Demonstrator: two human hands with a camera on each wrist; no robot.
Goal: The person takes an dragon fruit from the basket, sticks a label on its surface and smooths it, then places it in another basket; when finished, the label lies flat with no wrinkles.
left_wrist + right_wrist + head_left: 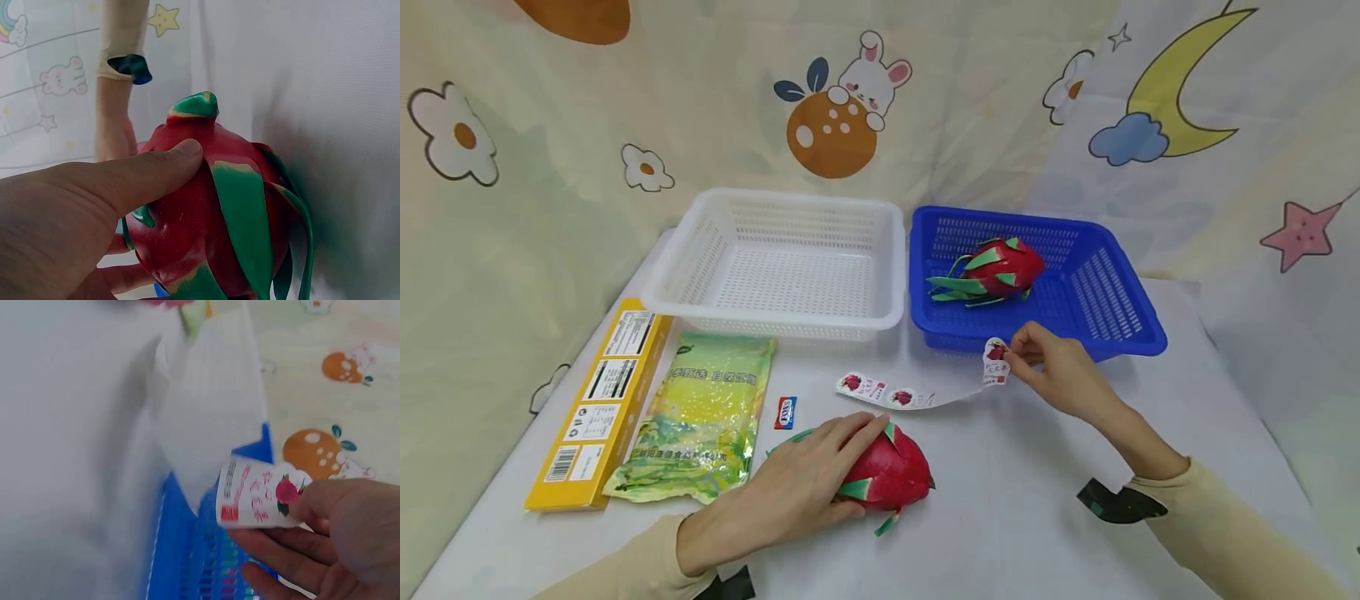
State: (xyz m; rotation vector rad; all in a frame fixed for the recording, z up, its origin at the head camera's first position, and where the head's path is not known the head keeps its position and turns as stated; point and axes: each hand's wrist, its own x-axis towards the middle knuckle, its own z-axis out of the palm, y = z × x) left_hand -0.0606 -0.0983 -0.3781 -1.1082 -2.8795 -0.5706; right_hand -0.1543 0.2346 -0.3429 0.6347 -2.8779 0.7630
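Note:
A red dragon fruit with green scales lies on the white table, and my left hand grips it. In the left wrist view the thumb presses one side of the dragon fruit while fingers reach round the other. My right hand pinches the end of a strip of stickers between thumb and fingers, just before the blue basket. On the pinched sticker a dragon fruit picture and red writing show. The strip's other end lies on the table, printed side up.
A blue basket holds another dragon fruit. Left of it stands a white basket. A yellow box, a green-yellow packet and a small red-and-blue FOX'S packet lie on the left. A patterned cloth hangs behind.

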